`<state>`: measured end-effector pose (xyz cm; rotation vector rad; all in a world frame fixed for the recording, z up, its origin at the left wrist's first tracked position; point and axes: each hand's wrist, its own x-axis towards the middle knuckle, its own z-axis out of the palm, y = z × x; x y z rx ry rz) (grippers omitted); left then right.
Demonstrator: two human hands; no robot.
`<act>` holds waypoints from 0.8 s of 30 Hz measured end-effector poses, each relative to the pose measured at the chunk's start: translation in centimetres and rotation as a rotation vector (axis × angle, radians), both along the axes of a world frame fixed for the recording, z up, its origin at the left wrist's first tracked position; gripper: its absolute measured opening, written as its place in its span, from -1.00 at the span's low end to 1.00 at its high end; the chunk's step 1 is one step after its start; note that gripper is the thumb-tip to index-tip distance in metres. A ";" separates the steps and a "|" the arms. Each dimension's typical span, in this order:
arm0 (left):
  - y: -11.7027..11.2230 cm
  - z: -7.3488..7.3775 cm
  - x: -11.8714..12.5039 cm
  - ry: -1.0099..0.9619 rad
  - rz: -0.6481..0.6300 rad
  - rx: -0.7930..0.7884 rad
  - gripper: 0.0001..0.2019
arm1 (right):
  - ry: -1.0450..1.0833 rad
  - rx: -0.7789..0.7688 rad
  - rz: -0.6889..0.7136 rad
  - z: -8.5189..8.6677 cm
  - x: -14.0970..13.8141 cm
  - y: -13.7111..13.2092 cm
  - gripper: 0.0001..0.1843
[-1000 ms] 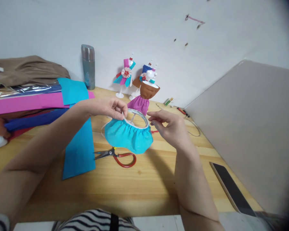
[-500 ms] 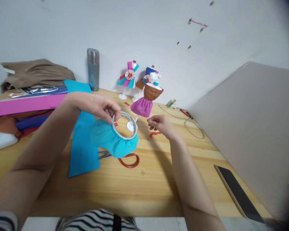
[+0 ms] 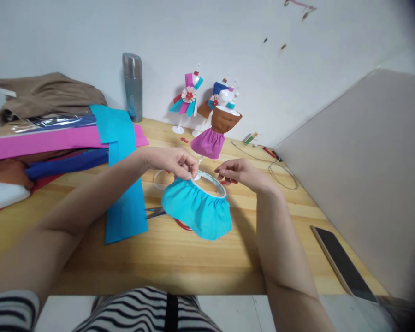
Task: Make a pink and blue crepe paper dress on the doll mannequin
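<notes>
My left hand [image 3: 180,163] pinches the left rim of a white-edged ring [image 3: 212,180] that looks like a tape-roll core. From its rim hangs turquoise gathered cloth [image 3: 198,210], spread in folds toward me. My right hand [image 3: 244,174] is just right of the ring, apart from it, with thumb and fingertips drawn together. Whether something thin lies between those fingertips is too small to tell. Under the cloth, scissors [image 3: 155,212] lie on the table, their red handles mostly hidden. A flat turquoise cloth strip [image 3: 127,216] lies to the left.
Small dress forms in coloured cloth [image 3: 186,94] stand at the back, one with a brown top and magenta skirt [image 3: 209,143]. A flask [image 3: 133,87], folded fabrics [image 3: 48,143] and brown cloth [image 3: 51,94] sit left. A phone [image 3: 344,263] and cable [image 3: 287,182] lie right.
My left hand has carried the ring and cloth to the right, turning the gathered cloth toward me. My right hand has come closer to the ring. The camera view has shifted slightly.
</notes>
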<state>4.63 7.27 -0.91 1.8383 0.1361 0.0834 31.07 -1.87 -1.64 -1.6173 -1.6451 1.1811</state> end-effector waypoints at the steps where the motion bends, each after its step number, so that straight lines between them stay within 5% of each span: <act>1: 0.1 -0.1 0.0 0.008 0.029 -0.012 -0.78 | 0.011 0.001 0.017 0.2 0.0 -0.1 -0.67; 7: 0.0 -1.1 0.5 0.100 -0.063 -0.022 -0.78 | -0.041 -0.048 0.171 0.6 0.5 -0.5 -0.61; 16: -0.8 -5.2 2.4 0.256 -0.229 -0.063 -0.78 | -0.183 -0.061 0.268 -0.5 0.9 0.1 -0.66; 21: -1.1 -4.1 1.6 0.251 -0.101 -0.005 -0.35 | -0.129 -0.064 0.172 -1.5 0.6 0.5 -0.72; 24: -1.1 -3.0 1.2 0.222 0.004 0.106 -0.29 | 0.081 -0.103 -0.002 -2.9 0.1 1.3 -0.77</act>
